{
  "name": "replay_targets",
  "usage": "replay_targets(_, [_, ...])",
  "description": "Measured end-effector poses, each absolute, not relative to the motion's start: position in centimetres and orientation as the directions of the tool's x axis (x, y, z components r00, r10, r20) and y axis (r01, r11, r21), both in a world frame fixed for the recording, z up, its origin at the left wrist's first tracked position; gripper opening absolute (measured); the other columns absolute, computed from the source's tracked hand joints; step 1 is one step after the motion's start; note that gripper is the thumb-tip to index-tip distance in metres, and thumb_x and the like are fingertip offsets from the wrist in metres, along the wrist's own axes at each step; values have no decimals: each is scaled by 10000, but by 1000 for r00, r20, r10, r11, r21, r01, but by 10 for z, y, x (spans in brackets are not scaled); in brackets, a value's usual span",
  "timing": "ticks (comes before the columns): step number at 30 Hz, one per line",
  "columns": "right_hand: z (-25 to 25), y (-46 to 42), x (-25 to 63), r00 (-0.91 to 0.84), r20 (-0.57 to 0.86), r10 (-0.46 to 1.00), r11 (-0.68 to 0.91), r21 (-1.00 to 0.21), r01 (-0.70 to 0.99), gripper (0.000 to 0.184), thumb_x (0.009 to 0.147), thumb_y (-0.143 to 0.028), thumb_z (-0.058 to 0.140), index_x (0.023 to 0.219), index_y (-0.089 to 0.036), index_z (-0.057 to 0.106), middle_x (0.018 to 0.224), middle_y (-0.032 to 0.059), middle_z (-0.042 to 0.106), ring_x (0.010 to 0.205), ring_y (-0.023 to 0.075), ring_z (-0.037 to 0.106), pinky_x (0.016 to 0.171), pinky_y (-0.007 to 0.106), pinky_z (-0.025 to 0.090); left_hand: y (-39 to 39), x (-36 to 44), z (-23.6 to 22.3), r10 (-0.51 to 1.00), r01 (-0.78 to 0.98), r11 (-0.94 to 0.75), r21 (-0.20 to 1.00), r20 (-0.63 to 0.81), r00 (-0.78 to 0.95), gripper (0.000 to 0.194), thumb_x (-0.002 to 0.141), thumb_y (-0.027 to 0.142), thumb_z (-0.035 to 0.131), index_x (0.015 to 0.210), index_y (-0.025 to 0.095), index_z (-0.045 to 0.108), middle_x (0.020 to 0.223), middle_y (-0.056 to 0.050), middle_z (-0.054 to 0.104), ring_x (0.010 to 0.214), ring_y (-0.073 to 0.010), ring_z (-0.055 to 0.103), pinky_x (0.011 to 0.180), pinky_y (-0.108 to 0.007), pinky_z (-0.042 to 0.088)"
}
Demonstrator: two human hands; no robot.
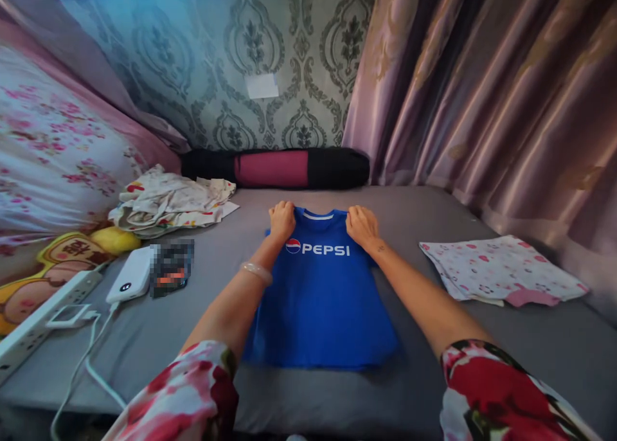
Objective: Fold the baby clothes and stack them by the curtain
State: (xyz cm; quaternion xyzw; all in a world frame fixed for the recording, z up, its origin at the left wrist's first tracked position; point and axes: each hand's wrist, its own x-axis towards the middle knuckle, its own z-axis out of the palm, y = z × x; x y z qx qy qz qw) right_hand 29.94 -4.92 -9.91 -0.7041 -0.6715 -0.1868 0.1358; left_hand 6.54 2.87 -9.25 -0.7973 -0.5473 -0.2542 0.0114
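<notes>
A blue T-shirt [322,306] with a white PEPSI print lies spread in front of me, its neckline at the far end and its hem toward me. My left hand [282,221] is closed on the shirt's left shoulder. At the opposite shoulder, the fingers of my right hand [362,225] pinch the cloth beside the collar. Both forearms reach along the sides of the shirt and cover parts of its sleeves. The lower part of the shirt looks slightly blurred.
The grey bed surface [405,209] bears a folded pink-patterned cloth [501,267] at right. Crumpled printed clothes [168,200], a white power bank [131,274], a blurred-out dark item [171,267] and a power strip [48,319] are at left. A black-and-maroon roll [272,169] lies along the wall.
</notes>
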Motion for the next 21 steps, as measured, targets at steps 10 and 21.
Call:
replay_targets(10, [-114,-29,306,38,87,995,-36,-24,999,303,894,-134,376,1084,-132,612,1163,160,626,1074,270,567,940,395,352,61,73,-131,893,800,-447,401,253,372,226,876,140,418,939,111,633,959,-147,616,958,-230,573,893,-342,421])
replay_targets(21, [-121,9,309,60,-66,996,-79,-331,940,292,950,-316,455,1156,-158,590,1225,127,617,1101,233,575,862,298,423,76,50,-115,903,393,-291,872,114,415,283,774,435,580,813,158,626,696,3,622,653,-138,561,604,-244,440])
